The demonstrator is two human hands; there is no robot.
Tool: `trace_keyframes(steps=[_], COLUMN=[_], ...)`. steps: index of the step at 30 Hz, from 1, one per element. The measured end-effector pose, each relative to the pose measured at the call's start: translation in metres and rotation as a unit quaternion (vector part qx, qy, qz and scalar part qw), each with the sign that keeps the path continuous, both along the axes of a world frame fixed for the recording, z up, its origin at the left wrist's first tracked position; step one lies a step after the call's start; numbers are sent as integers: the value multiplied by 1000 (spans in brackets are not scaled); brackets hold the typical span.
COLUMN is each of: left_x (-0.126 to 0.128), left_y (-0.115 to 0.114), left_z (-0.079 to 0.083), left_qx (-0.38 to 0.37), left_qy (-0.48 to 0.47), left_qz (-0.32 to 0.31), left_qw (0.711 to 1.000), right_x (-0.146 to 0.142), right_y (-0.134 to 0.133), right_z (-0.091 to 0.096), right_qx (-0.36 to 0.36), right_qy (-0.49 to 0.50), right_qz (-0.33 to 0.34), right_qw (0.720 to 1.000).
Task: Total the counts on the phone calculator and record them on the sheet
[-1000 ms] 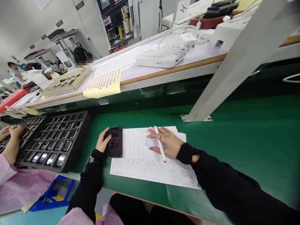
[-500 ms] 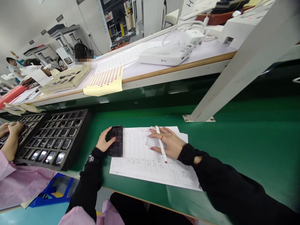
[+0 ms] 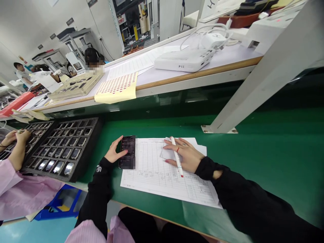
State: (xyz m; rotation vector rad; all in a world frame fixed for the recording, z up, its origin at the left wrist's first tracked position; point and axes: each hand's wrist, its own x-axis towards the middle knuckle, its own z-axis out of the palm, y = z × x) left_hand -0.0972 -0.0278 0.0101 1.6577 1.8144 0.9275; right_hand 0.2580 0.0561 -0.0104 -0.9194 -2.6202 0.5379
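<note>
My left hand (image 3: 114,152) grips the left edge of a dark smartphone (image 3: 128,152), with the thumb over its screen. The phone lies at the left edge of some printed sheets (image 3: 152,180) with ruled tables and handwriting. Over the sheets rests my right hand (image 3: 188,156), a white marker pen (image 3: 178,158) held between its fingers. The pen's red end points down toward me. A clear, thin square piece (image 3: 167,154) lies under the right fingertips; its kind is hard to make out.
To the left, black foam trays (image 3: 73,162) hold several watch-like cases, and a co-worker's hands (image 3: 22,135) work over them. A white post (image 3: 243,91) stands on the green tabletop (image 3: 273,158). A raised shelf (image 3: 182,77) carries a white power strip (image 3: 182,60) and a yellow dotted sheet (image 3: 116,89).
The whole view has shifted slightly, so things appear a little further right. My hands keep their holds on the phone and marker pen. The co-worker's hands stay over the tray.
</note>
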Motion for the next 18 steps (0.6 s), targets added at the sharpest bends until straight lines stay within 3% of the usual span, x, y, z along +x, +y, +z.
trace_keyframes(steps=[3, 7, 10, 18], left_x=[1, 7, 9, 11], left_y=[0, 8, 13, 11], left_z=[0, -10, -15, -9], left_qx=[-2, 31, 42, 18], left_qy=[3, -6, -27, -22], left_qz=[-6, 66, 86, 95], left_qw=[1000, 997, 995, 995], right_x=[0, 0, 0, 0], right_y=[0, 0, 0, 0], right_z=[0, -1, -2, 0], right_qx=[2, 7, 8, 0], right_qy=[-11, -18, -7, -2], right_qz=[3, 0, -1, -1], right_qw=[1000, 1000, 1000, 1000])
